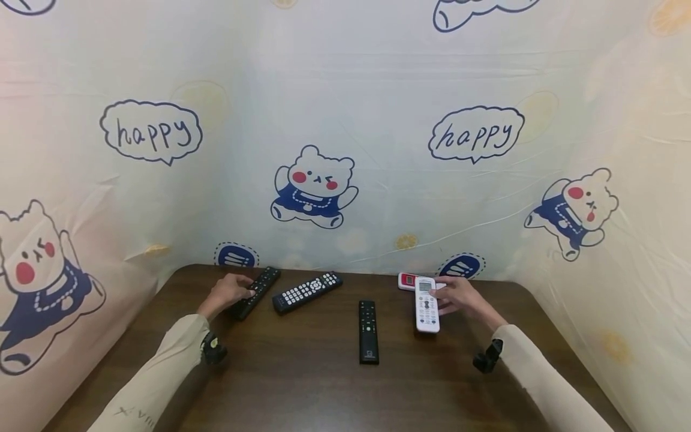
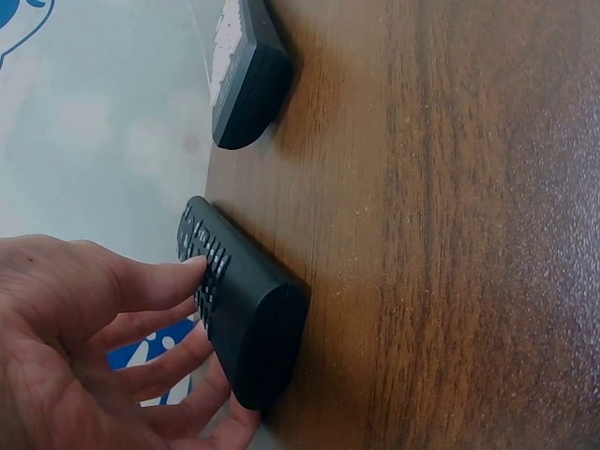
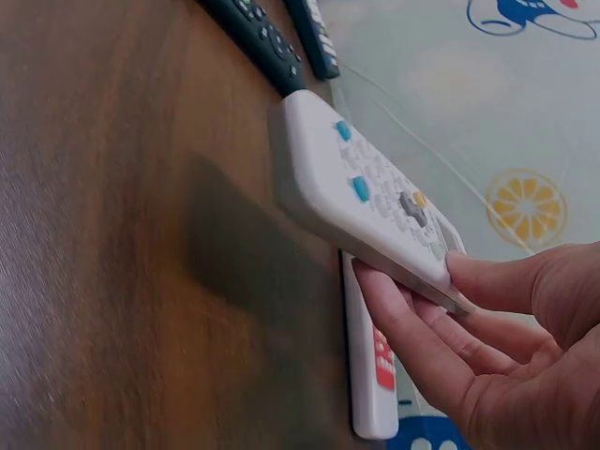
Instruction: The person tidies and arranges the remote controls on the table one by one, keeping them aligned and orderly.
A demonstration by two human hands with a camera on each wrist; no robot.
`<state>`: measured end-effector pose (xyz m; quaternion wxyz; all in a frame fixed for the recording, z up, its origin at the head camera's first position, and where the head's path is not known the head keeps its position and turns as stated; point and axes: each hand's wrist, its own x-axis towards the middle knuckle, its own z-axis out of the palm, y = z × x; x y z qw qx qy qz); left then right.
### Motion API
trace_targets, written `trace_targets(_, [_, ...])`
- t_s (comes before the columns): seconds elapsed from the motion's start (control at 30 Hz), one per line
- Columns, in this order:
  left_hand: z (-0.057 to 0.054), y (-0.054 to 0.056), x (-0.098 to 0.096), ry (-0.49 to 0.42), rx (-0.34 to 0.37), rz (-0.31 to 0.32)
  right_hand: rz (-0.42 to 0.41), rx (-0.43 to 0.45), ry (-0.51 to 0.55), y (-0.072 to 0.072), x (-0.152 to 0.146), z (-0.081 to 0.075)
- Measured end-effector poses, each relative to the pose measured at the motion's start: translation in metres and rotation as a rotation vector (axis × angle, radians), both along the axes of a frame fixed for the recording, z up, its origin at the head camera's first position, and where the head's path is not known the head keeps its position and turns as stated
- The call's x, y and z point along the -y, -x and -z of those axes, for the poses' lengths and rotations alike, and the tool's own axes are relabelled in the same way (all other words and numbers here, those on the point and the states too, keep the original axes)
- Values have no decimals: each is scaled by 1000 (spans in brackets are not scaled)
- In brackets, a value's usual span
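Inspecting the left hand (image 1: 231,292) first, we find it grasping a black remote (image 1: 264,285), thumb on the buttons and fingers around the far side. We cannot tell whether that remote's whole underside touches the tabletop (image 1: 302,384). Just to the right of this hand, and apart from it, we note a second remote with white keys (image 1: 308,292), lying at a slant.

The right hand (image 1: 459,297) is pinching a white remote (image 1: 427,312) by its display end, thumb above and fingers beneath. We observe the buttons facing up and a shadow on the tabletop below; the keypad end is raised. Partly behind and under this remote, beside the same hand, we record a red-marked remote (image 3: 373,375). We cannot confirm whether the two touch.

Between the hands, nearer the right one, we find a slim dark remote (image 1: 369,336) lying lengthwise, touched by neither hand. Beyond both hands we see a printed curtain (image 1: 378,120).
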<state>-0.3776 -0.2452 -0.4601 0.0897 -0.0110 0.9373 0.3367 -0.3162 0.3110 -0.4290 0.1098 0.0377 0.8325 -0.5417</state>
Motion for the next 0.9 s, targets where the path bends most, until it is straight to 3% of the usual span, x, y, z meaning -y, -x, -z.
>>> trace_targets(0.37, [-3, -3, -1, -4, 7, -5, -54, 5, 21, -7, 19, 5])
trace_targets(0.53, [-5, -4, -2, -9, 13, -13, -42, 8, 20, -6, 28, 7])
trace_targets(0.9, [-2, -2, -1, 29, -8, -16, -62, 29, 27, -7, 46, 18])
